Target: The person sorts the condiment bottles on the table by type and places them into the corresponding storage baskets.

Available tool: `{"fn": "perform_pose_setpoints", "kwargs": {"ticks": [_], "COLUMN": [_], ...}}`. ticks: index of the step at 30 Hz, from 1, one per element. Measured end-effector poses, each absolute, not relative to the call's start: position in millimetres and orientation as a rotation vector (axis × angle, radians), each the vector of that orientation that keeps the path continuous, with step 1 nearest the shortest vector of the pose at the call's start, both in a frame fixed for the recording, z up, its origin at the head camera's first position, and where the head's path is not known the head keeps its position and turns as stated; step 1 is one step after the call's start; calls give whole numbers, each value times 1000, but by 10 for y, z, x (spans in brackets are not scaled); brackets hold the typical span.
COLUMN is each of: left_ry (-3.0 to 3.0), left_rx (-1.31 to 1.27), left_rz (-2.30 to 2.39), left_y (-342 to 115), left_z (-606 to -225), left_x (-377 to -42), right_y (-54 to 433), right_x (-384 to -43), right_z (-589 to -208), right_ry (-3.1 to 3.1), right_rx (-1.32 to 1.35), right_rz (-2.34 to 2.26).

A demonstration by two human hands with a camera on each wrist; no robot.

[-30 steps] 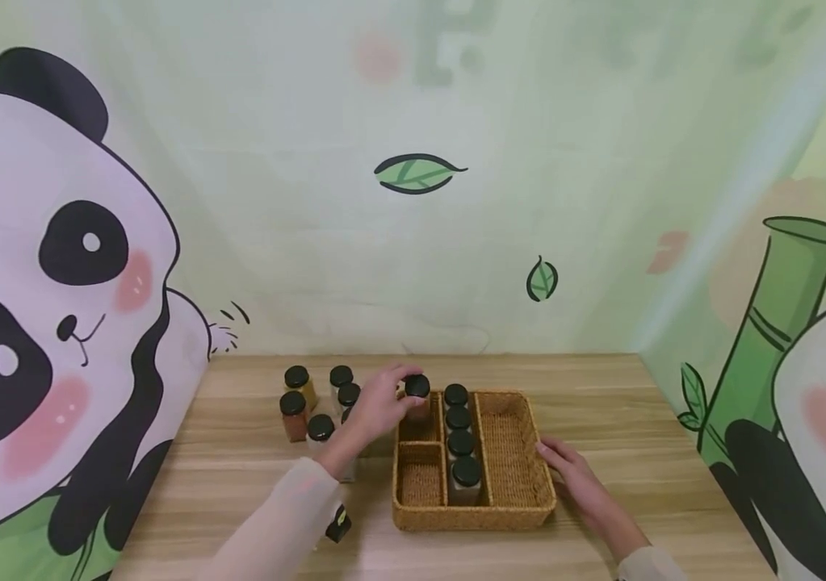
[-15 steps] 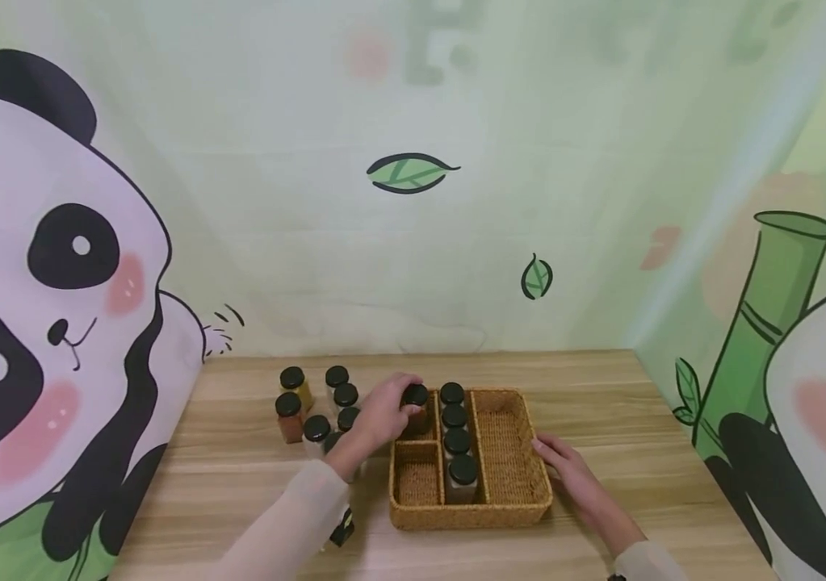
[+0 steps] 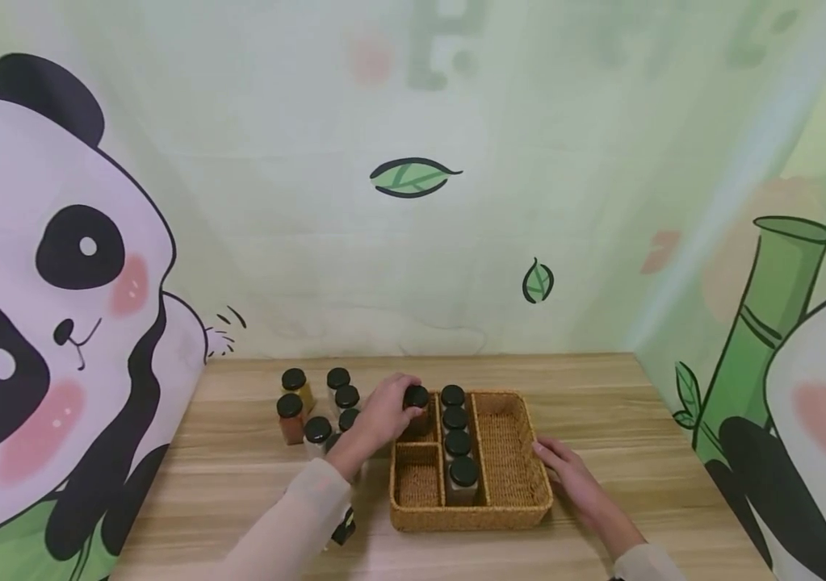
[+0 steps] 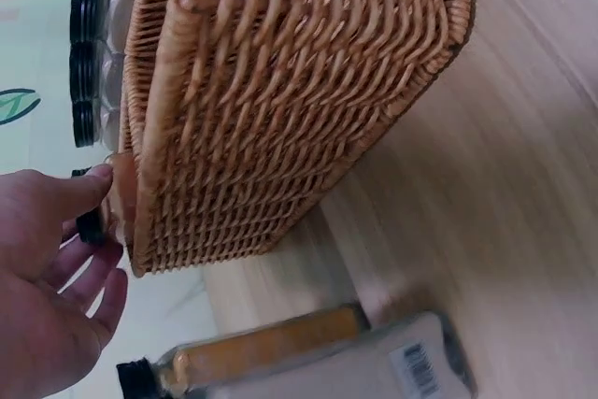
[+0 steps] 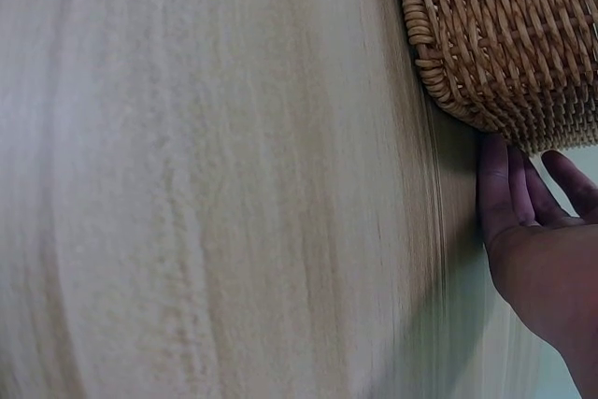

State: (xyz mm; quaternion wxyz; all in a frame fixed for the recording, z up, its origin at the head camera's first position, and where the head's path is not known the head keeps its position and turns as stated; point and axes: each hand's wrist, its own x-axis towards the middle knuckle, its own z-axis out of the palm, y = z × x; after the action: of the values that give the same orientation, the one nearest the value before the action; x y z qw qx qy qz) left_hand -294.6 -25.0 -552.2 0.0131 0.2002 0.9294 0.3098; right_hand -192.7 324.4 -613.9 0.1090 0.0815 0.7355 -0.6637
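Note:
A woven basket (image 3: 472, 517) with several compartments stands on the table. My left hand (image 3: 382, 411) grips a jar of reddish-brown contents (image 4: 121, 198) by its black lid (image 3: 417, 396). That jar is low inside the basket's back left compartment, its lower part hidden by the basket wall. A column of black-lidded jars (image 3: 463, 474) fills the middle compartment. On the basket's right side my right hand (image 3: 574, 474) rests, and in the right wrist view its fairly straight fingers (image 5: 495, 184) touch the woven wall (image 5: 523, 44).
Left of the basket stand more black-lidded jars, among them one with yellow contents (image 3: 298, 393) and one with orange-red contents (image 3: 291, 423). Some are partly behind the left arm. A small black object (image 3: 343, 526) lies near the left sleeve. A panda-printed cloth (image 3: 296, 242) hangs behind the table (image 3: 601, 403).
My left hand has lowered the jar from above the back left compartment down into it, and still holds its lid. The right hand stays at the basket's side.

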Motion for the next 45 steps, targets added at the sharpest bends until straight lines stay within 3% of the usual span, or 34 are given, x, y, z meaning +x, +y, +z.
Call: {"fn": "perform_pose_setpoints", "kwargs": {"ticks": [12, 21, 45], "left_ry": [2892, 2866, 3046], "left_rx": [609, 588, 896], "left_rz": [1039, 1006, 591], "left_y": [-1009, -1479, -1484], "left_z": [-5037, -4984, -5327], "left_x": [-2728, -2359, -2117], "right_y": [3252, 3253, 3246], "right_x": [-1943, -1922, -1933], "right_z": [-6113, -6127, -6136], "right_ry": [2171, 2156, 2154], "right_rx": [222, 224, 201], "right_rz": [-1909, -1911, -1911]}}
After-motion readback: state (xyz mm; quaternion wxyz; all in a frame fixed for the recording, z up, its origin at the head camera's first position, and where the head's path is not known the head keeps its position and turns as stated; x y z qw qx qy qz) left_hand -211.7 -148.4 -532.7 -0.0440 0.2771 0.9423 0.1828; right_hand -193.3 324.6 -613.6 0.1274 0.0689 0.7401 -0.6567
